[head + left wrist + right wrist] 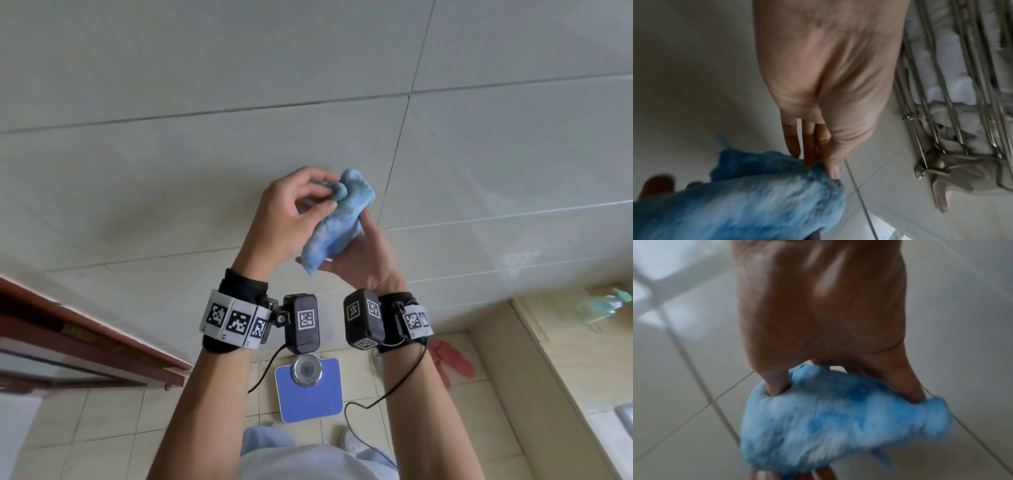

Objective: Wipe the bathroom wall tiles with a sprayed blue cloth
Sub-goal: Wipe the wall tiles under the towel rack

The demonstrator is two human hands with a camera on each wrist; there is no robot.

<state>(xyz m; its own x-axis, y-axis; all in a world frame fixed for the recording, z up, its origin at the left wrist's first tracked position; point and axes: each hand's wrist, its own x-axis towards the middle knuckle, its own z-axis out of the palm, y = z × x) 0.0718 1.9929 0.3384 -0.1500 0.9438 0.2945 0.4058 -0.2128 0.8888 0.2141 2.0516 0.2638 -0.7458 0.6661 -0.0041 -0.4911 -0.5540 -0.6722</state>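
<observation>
A home bathroom: tiled wall [205,85], bathroom scale [308,390], red slippers [452,359].

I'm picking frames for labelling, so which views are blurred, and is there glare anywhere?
Head view: sharp, edges bent by the wide lens, soft glare on the wall tiles. Left wrist view: dim, blue cloth smeared. Right wrist view: most blurred, cloth edges streaked, bright patch on the upper-left tiles.

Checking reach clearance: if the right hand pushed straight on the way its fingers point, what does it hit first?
Likely the wall tiles. The right hand grips the blue cloth, which would probably touch first; depth is unclear.
</observation>
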